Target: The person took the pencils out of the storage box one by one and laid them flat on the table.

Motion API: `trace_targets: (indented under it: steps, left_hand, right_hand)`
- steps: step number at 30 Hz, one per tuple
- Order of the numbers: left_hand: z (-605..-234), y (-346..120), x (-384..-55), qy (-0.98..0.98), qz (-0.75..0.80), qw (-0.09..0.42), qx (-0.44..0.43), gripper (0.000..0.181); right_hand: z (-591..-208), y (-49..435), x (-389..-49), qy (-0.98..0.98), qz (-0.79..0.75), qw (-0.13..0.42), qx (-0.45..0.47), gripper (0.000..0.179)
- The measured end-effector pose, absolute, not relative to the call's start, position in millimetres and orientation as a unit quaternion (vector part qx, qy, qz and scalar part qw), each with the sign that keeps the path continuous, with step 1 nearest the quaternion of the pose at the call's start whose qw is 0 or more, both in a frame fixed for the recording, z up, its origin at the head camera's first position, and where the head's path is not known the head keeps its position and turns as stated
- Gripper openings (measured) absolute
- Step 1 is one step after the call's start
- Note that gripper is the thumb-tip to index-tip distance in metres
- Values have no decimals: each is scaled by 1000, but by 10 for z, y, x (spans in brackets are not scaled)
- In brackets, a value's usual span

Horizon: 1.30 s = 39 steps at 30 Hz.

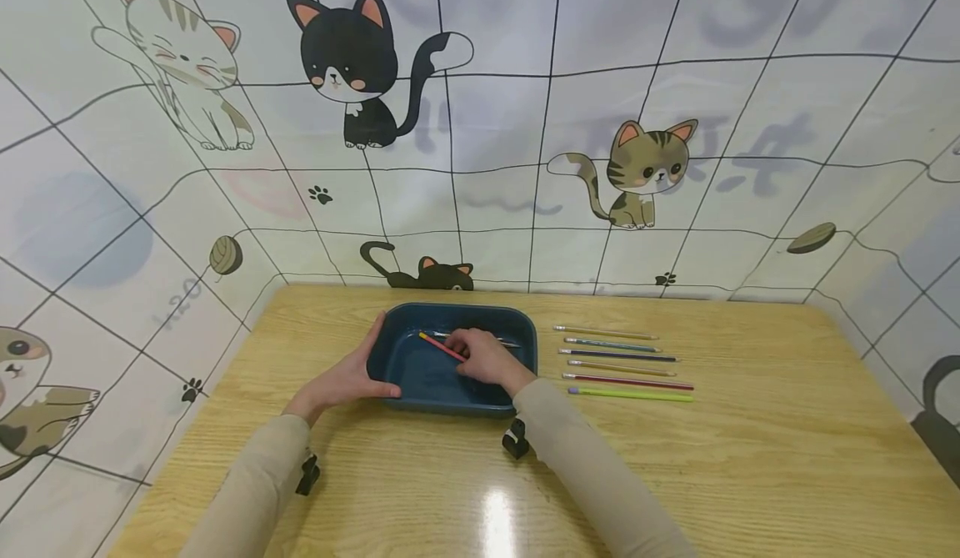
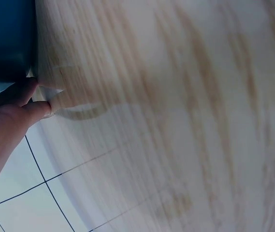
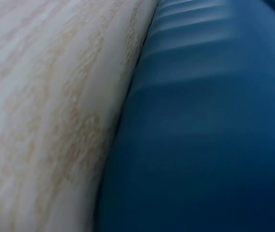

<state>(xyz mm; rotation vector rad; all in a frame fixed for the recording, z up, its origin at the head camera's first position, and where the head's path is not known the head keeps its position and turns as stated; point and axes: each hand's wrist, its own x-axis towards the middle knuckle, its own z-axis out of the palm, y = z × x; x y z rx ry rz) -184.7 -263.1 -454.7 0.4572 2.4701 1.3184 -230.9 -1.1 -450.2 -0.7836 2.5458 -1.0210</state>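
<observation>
A dark blue rectangular bin sits on the table. At its left side, my left hand holds the wall, thumb over the near left rim and fingers along the outside; the left wrist view shows this hand beside the blue wall. Inside the bin, my right hand pinches a red pencil with a yellow end pointing to the far left. Behind that hand, a thin pale pencil lies partly hidden near the bin's back wall. Only the bin's outer side and the table appear in the right wrist view.
Right of the bin, several pencils lie in a row, roughly parallel, among them a dark blue pencil, a dark red pencil and a yellow-green pencil. The wooden table ends at a cat-patterned wall covering.
</observation>
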Motion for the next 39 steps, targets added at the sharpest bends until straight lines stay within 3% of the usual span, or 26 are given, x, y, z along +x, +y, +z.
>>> trace_targets:
  steps: [8, 21, 31, 39]
  left_hand:
    - [-4525, -2630, -1855, 859, 462, 149, 164, 125]
    - [-4541, -2639, -1864, 858, 464, 148, 161, 125]
    - [-4550, -2626, -1848, 858, 465, 147, 161, 125]
    - [-4561, -2614, -1844, 857, 467, 144, 164, 124]
  right_hand:
    - [-4489, -24, -2295, 893, -317, 133, -290, 43]
    - [-4515, -65, -2318, 902, -302, 122, -283, 37]
    - [-4473, -19, -2289, 878, -384, 166, -232, 42]
    - [-4466, 13, -2272, 867, -398, 176, -243, 26]
